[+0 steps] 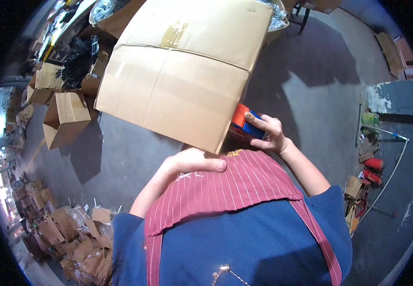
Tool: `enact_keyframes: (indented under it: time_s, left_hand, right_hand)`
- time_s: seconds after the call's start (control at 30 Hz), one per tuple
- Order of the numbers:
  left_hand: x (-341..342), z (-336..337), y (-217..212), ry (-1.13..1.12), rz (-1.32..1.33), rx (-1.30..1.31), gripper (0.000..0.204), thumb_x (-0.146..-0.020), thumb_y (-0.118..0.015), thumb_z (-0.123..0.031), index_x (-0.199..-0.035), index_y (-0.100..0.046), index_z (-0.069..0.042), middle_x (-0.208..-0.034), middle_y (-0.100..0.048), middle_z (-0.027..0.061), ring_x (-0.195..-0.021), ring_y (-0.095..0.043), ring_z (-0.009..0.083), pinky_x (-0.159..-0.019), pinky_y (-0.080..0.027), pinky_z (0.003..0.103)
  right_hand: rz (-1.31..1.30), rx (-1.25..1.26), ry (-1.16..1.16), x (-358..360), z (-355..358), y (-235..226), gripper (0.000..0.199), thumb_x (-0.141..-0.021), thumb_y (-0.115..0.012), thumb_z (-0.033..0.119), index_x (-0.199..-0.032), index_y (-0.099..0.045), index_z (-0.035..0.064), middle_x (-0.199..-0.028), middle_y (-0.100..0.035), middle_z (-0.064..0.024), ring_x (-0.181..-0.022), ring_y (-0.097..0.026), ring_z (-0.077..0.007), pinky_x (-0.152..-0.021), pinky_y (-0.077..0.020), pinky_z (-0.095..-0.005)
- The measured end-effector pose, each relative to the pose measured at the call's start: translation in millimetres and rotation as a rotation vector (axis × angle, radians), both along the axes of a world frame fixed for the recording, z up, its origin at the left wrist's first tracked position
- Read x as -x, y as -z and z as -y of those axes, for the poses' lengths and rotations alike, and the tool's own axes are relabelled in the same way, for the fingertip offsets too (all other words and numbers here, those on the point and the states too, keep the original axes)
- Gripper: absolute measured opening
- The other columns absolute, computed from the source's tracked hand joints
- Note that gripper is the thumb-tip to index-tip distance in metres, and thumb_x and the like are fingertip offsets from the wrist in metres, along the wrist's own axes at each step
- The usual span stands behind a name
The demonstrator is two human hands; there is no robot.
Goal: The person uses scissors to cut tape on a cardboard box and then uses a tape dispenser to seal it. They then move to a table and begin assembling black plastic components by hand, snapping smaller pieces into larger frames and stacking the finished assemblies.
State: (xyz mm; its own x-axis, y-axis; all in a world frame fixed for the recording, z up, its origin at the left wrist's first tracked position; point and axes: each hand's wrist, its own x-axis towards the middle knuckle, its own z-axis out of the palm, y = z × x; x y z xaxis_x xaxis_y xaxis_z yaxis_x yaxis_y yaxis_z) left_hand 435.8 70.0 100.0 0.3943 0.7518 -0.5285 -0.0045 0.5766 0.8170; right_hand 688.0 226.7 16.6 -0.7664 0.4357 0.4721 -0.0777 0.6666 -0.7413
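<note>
A large cardboard box [173,90] fills the upper middle, tilted, its near edge close to my apron. A seam runs across its top, with a strip of brown tape [175,34] over the far part. At the box's near edge is my left hand [192,162], thumb stretched along the edge and the other fingers mostly hidden underneath. My right hand [269,133] grips an orange-and-blue tape dispenser [251,125] against the box's right near side. Part of the dispenser is hidden behind the box corner and my fingers.
An open cardboard box [68,119] stands on the grey floor to the left. Flattened cardboard and clear plastic [80,233] are heaped at lower left. Boxes with plastic bags [109,14] stand at the back. To the right are red cylinders [373,164] and a pale pipe [397,162].
</note>
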Motion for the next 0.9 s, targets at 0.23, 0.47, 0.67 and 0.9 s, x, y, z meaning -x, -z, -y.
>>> enact_keyframes:
  time_s: [0.23, 0.47, 0.67, 0.9]
  left_hand:
    - [-25.1, -44.3, -20.6, -1.018, -0.338, -0.803, 0.034, -0.099, -0.067, -0.026, -0.116, -0.065, 0.003, -0.106, -0.068, 0.0071, -0.096, -0.061, 0.0142, -0.084, -0.050, 0.030]
    - [35.2, -62.6, -107.8, -1.443, -0.023, -0.838, 0.040, -0.097, -0.069, -0.032, -0.110, -0.067, 0.006, -0.106, -0.069, 0.0079, -0.092, -0.063, 0.0120, -0.083, -0.052, 0.028]
    - [90.8, -51.0, -136.8, -1.458, 0.433, -0.647, 0.040, -0.099, -0.063, -0.034, -0.117, -0.063, 0.002, -0.116, -0.069, 0.0139, -0.105, -0.068, 0.0276, -0.094, -0.054, 0.045]
    - [247.6, -34.0, -8.0, -1.420, 0.712, -0.235, 0.042, -0.106, -0.047, -0.033, -0.130, -0.056, 0.001, -0.126, -0.065, 0.0179, -0.113, -0.064, 0.0321, -0.100, -0.051, 0.048]
  right_hand:
    - [-0.149, 0.011, 0.029, 58.6, -12.8, -61.0, 0.078, -0.071, -0.071, 0.013, -0.146, -0.052, 0.0080, -0.079, -0.064, -0.0176, -0.066, -0.066, -0.0249, -0.065, -0.0539, -0.0353]
    - [-0.054, -0.033, 0.067, 127.3, -16.3, -192.6, 0.074, -0.071, -0.064, 0.010, -0.143, -0.053, -0.0008, -0.123, -0.069, -0.0178, -0.104, -0.065, -0.0135, -0.094, -0.0497, -0.0265]
    - [0.266, -0.275, 0.012, 195.4, -16.4, -292.0, 0.057, -0.074, -0.069, 0.021, -0.128, -0.066, 0.0029, -0.104, -0.073, -0.0204, -0.090, -0.071, -0.0200, -0.083, -0.0545, -0.0315]
    - [0.764, -0.288, -0.111, 369.0, -26.3, -216.7, 0.045, -0.068, -0.067, 0.043, -0.094, -0.077, 0.0079, -0.081, -0.073, -0.0120, -0.073, -0.069, -0.0266, -0.068, -0.0536, -0.0348]
